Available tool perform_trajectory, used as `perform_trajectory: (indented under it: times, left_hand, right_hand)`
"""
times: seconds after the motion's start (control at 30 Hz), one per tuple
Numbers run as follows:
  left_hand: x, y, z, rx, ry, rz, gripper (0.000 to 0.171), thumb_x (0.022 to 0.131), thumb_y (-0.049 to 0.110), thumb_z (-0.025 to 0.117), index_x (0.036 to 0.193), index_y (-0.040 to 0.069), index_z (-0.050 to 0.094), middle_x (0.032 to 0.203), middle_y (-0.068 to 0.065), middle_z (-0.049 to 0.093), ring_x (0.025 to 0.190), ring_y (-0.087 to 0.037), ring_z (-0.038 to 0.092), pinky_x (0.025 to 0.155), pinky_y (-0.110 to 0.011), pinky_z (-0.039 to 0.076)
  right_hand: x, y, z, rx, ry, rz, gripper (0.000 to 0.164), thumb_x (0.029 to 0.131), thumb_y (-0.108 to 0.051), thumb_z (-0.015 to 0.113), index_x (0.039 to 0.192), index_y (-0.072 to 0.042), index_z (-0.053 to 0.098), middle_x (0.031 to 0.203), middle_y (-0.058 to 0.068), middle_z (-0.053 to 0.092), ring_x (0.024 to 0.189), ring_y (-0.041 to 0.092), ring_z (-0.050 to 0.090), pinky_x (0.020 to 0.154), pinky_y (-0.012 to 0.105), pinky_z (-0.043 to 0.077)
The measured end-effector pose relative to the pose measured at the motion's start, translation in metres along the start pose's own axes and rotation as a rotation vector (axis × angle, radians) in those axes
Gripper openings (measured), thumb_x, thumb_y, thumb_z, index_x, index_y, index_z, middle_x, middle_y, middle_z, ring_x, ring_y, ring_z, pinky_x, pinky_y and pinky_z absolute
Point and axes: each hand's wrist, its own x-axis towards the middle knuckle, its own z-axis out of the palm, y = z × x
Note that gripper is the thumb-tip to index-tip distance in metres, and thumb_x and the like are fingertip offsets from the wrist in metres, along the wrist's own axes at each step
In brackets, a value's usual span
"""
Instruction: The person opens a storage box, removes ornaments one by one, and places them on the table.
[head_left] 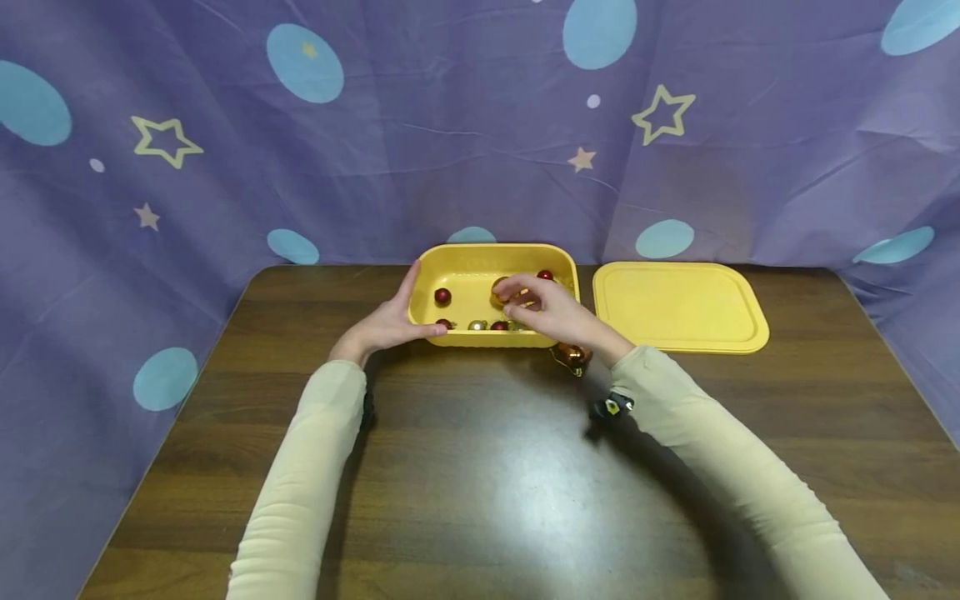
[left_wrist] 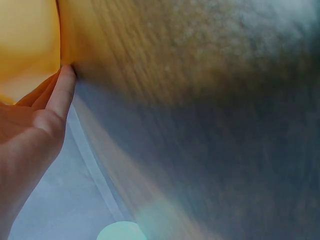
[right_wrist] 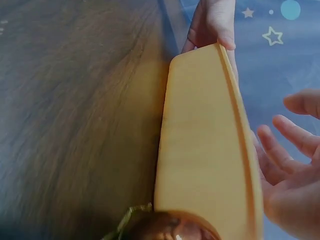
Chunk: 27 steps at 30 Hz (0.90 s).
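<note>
A yellow plastic box [head_left: 480, 340] stands near the table's back edge in the head view. My left hand [head_left: 382, 323] grips its left end, the thumb along the near rim and the fingers against the outer wall. Inside lie several small Christmas baubles, among them a dark red bauble [head_left: 442, 297] and a gold bauble [head_left: 477, 326]. Over the box's right half hovers my right hand [head_left: 551, 308], partly hiding an orange bauble [head_left: 497, 287]. The right wrist view shows that hand's fingers loosely spread with nothing between them.
A shiny copper bauble [head_left: 573, 355] with a gold string lies on the table by the box's near right corner. The yellow lid [head_left: 678, 308] rests flat to the right. Behind the wooden table [head_left: 465, 467] hangs a purple patterned curtain [head_left: 480, 125].
</note>
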Motion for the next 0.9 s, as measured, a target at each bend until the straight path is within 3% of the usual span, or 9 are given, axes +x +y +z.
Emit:
perform_trajectory:
  times: [0.2, 0.3, 0.5, 0.77, 0.9]
  left_hand:
    - [0.0, 0.001, 0.001, -0.023, 0.005, 0.031, 0.118, 0.082, 0.026, 0.079, 0.154, 0.023, -0.014, 0.156, -0.024, 0.017, 0.131, -0.04, 0.035, 0.109, -0.05, 0.025]
    - [0.0, 0.001, 0.001, -0.008, 0.002, 0.014, 0.118, 0.082, 0.028, 0.079, 0.154, 0.023, -0.015, 0.156, -0.024, 0.016, 0.132, -0.04, 0.035, 0.109, -0.049, 0.025]
    - [0.001, -0.001, 0.0, 0.01, 0.005, 0.004, 0.118, 0.082, 0.029, 0.078, 0.154, 0.024, -0.015, 0.155, -0.025, 0.017, 0.13, -0.041, 0.037, 0.108, -0.051, 0.027]
    - [-0.003, 0.007, -0.001, 0.0, -0.008, -0.011, 0.117, 0.083, 0.027, 0.077, 0.154, 0.02, -0.016, 0.156, -0.026, 0.013, 0.132, -0.043, 0.033, 0.109, -0.052, 0.025]
    - [-0.006, 0.014, 0.0, -0.02, -0.011, -0.001, 0.117, 0.083, 0.024, 0.077, 0.154, 0.017, -0.015, 0.155, -0.027, 0.013, 0.132, -0.044, 0.032, 0.109, -0.052, 0.024]
  right_hand:
    - [0.011, 0.013, 0.009, -0.057, -0.002, 0.043, 0.026, 0.09, 0.003, 0.06, 0.114, 0.012, 0.059, 0.108, 0.027, 0.061, 0.099, 0.03, 0.059, 0.091, 0.04, 0.047]
    - [0.013, 0.014, 0.011, -0.083, -0.006, 0.084, 0.027, 0.087, 0.004, 0.062, 0.113, 0.011, 0.059, 0.106, 0.026, 0.062, 0.098, 0.03, 0.06, 0.09, 0.04, 0.047]
    - [0.018, 0.013, 0.01, -0.151, -0.111, 0.165, 0.033, 0.087, -0.003, 0.067, 0.118, 0.007, 0.061, 0.109, 0.022, 0.065, 0.1, 0.03, 0.062, 0.089, 0.038, 0.047]
    - [0.026, 0.023, 0.009, 0.035, -0.211, 0.294, 0.038, 0.087, 0.004, 0.063, 0.124, 0.011, 0.057, 0.112, 0.024, 0.065, 0.105, 0.03, 0.062, 0.089, 0.032, 0.048]
    - [0.028, 0.026, 0.008, 0.057, -0.276, 0.329, 0.036, 0.089, 0.007, 0.058, 0.125, 0.011, 0.056, 0.117, 0.024, 0.063, 0.112, 0.032, 0.059, 0.094, 0.033, 0.045]
